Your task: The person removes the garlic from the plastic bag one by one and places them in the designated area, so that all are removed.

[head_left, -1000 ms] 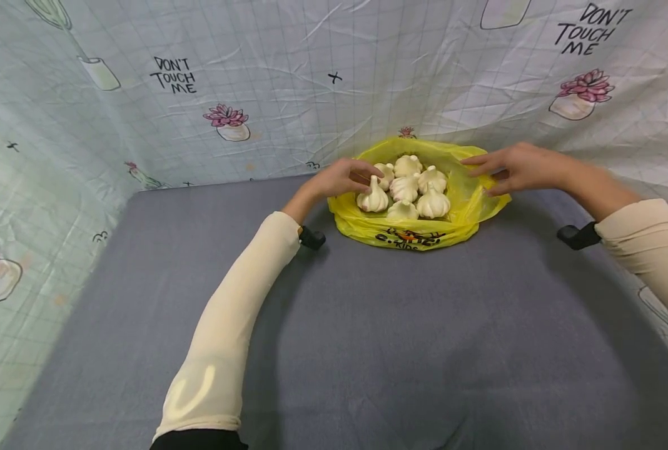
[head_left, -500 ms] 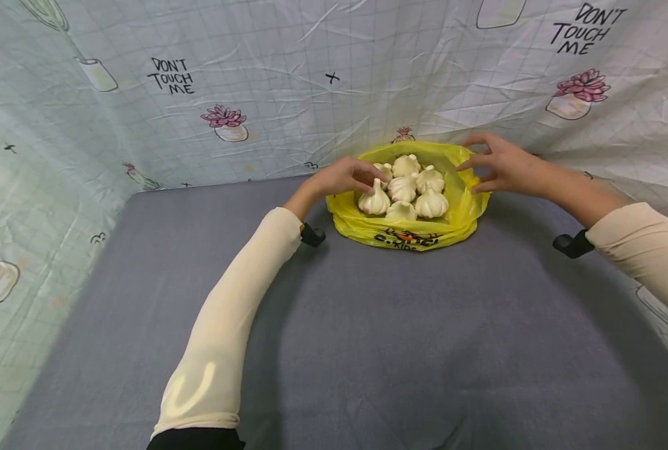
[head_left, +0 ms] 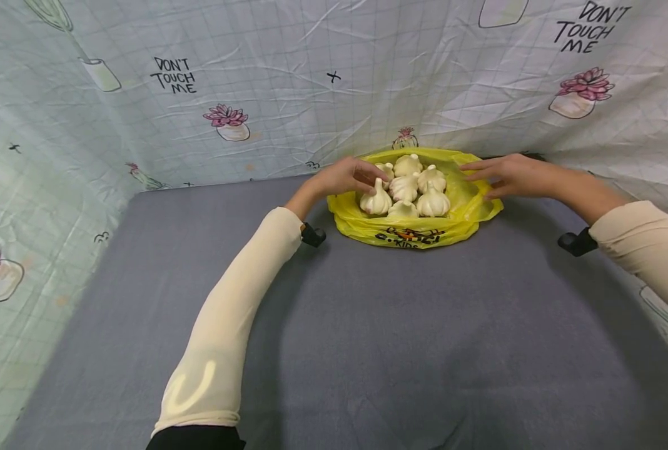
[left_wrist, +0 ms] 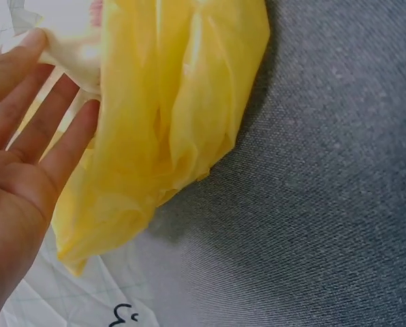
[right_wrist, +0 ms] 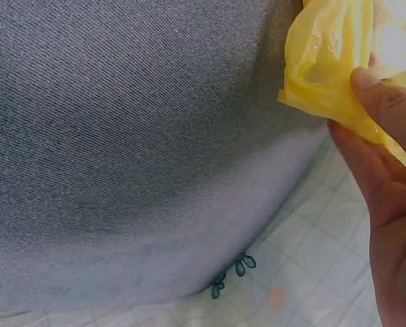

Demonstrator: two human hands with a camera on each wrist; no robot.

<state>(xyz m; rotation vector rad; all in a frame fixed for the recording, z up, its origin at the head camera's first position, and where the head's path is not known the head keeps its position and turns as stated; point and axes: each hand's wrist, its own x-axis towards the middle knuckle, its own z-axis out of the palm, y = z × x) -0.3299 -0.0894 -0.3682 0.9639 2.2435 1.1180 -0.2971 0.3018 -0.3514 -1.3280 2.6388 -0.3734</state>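
A yellow plastic bag (head_left: 407,237) sits at the far side of the table with its mouth spread wide. Inside it lie several white garlic bulbs (head_left: 404,187). My left hand (head_left: 345,177) reaches over the bag's left rim, its fingers loosely extended. In the left wrist view its thumb tip meets a pale garlic bulb (left_wrist: 77,58), and the other fingertips lie along the bag's edge. At the opposite side my right hand (head_left: 516,176) pinches the bag's right rim, the thumb (right_wrist: 377,88) on one face of the plastic and fingers behind it.
A grey cloth (head_left: 401,337) covers the table. Behind the bag rises a white printed sheet (head_left: 289,75), which also hangs along the left side. Dark wrist mounts (head_left: 313,235) stick out below both forearms.
My right hand shifts left and up with the bag's right rim, then back right and down. The far rim now sits lower. My left hand stays nearly still.
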